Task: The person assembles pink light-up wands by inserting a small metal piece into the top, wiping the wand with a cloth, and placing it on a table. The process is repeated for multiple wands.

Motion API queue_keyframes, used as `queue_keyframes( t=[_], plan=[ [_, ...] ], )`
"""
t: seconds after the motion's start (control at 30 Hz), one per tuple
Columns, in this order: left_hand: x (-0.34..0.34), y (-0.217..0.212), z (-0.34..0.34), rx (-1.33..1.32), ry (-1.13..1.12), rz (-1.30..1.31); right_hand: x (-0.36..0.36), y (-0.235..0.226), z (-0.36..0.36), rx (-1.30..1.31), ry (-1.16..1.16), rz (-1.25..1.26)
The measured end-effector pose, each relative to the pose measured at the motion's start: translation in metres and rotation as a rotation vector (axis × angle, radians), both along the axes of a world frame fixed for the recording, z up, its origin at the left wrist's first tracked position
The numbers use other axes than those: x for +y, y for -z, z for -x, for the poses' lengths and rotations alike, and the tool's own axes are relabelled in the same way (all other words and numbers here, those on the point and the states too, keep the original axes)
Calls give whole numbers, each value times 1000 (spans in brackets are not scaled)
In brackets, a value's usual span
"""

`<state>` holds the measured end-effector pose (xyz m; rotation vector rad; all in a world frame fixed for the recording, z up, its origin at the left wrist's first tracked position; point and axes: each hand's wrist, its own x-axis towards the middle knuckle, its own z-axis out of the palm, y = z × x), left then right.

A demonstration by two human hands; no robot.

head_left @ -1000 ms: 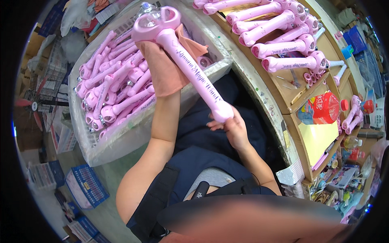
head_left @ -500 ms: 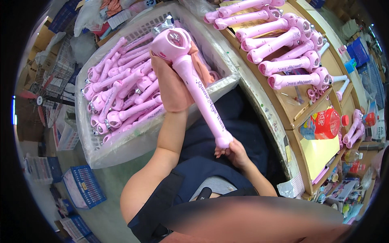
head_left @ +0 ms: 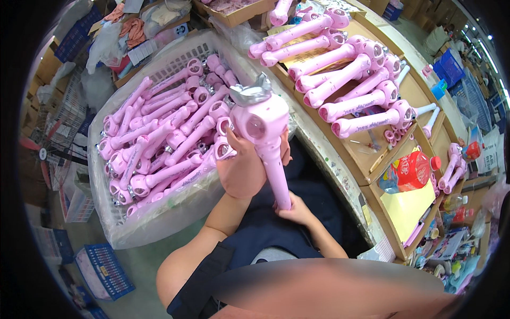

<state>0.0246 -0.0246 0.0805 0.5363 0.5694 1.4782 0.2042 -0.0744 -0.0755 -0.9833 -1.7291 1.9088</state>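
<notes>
A pink toy wand [head_left: 275, 173] with a silver crown on its round head stands before me, its head tipped up toward the camera. My left hand [head_left: 239, 201] is under a peach cloth [head_left: 241, 173] that wraps the back and sides of the wand's head and neck. The cloth hides the left fingers. Lower down, my right hand [head_left: 296, 211] is closed round the handle's end. To the left, a white plastic basket [head_left: 114, 215], lined with clear film, holds a heap of similar wands [head_left: 164, 127].
At right, a workbench with wooden trays [head_left: 366, 167] bears several pink wands [head_left: 340, 80] in a row. A red-labelled bottle [head_left: 414, 171] lies over yellow paper [head_left: 406, 210] there. A blue crate [head_left: 103, 271] stands on the floor at lower left.
The wand has turned on its axis, so its printed side no longer faces me. Its head has come lower and nearer, the crown showing more. The cloth now sits behind the neck.
</notes>
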Motion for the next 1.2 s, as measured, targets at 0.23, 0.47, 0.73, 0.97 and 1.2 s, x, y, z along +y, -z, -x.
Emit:
queue_keyframes(
  t=[0.23, 0.47, 0.73, 0.97, 1.2],
  plan=[
    [-11, 17, -1, 503, -75, -308, 2, 25, -11, 169, -97, 276],
    [-14, 22, -10, 616, -77, -292, -9, 22, 10, -284, 311, -175],
    [6, 9, 12, -11, -210, -51, -6, -50, -4, -153, 309, -158],
    [-1, -4, 26, 709, -417, -167, 118, -160, 14, 458, 497, -133],
    [-25, -35, 24, 1676, -608, -210, 299, -145, 90, 282, 989, -390]
  ],
)
